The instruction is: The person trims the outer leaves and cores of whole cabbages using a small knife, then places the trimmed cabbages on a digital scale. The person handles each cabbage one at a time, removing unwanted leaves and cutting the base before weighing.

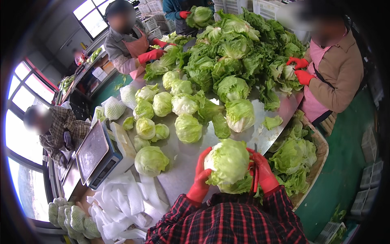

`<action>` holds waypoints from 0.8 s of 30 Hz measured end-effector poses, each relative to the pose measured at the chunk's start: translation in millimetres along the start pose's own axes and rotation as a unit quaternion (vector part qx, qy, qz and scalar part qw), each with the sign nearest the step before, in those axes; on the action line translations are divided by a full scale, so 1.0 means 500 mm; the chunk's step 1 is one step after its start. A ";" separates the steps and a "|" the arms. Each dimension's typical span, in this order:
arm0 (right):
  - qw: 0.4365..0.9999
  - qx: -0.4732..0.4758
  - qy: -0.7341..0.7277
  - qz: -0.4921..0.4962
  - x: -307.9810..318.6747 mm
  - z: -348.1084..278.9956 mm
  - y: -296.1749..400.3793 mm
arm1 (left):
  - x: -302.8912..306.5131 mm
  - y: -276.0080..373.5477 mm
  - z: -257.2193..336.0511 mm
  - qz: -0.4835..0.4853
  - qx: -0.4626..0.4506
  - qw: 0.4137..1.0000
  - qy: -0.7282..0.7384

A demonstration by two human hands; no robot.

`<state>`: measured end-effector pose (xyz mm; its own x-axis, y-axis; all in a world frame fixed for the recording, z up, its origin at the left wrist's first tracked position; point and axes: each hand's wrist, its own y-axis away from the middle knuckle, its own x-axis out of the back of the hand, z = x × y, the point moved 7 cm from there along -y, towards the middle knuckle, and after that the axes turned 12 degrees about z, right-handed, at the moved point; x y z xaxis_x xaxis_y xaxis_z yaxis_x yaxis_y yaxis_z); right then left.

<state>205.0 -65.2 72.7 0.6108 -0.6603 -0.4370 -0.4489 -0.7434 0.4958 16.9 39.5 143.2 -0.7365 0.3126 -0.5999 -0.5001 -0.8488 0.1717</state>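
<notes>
A head of iceberg lettuce (pixel 228 161) is held between my two hands, both in red rubber gloves. My left hand (pixel 201 175) presses on its left side with fingers spread. On its right side rests my right hand (pixel 262 170), which also holds a red-handled cutting tool (pixel 255 177); its dark tip points up and its exact kind is unclear. Ahead on the metal table (pixel 179 164) lie several trimmed lettuce heads (pixel 188 128), with a large one (pixel 151 161) to the left. Loose outer leaves (pixel 221 125) lie among them.
A tall pile of untrimmed lettuce (pixel 231 48) covers the far table. Scale (pixel 99 155) and white foam netting (pixel 122 204) are at left. A bin of leaves (pixel 324 149) stands right. Co-workers stand around the table, some with red-gloved hands (pixel 152 56) on lettuce.
</notes>
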 end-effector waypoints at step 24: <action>0.983 0.154 0.100 0.016 -0.066 -0.110 0.054 | 0.057 0.007 -0.016 -0.044 0.088 0.994 0.045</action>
<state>208.7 -57.4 142.0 0.6951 -0.6728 -0.2533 -0.6272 -0.7398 0.2436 -2.2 42.3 120.4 -0.6469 0.3352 -0.6849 -0.6379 -0.7301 0.2451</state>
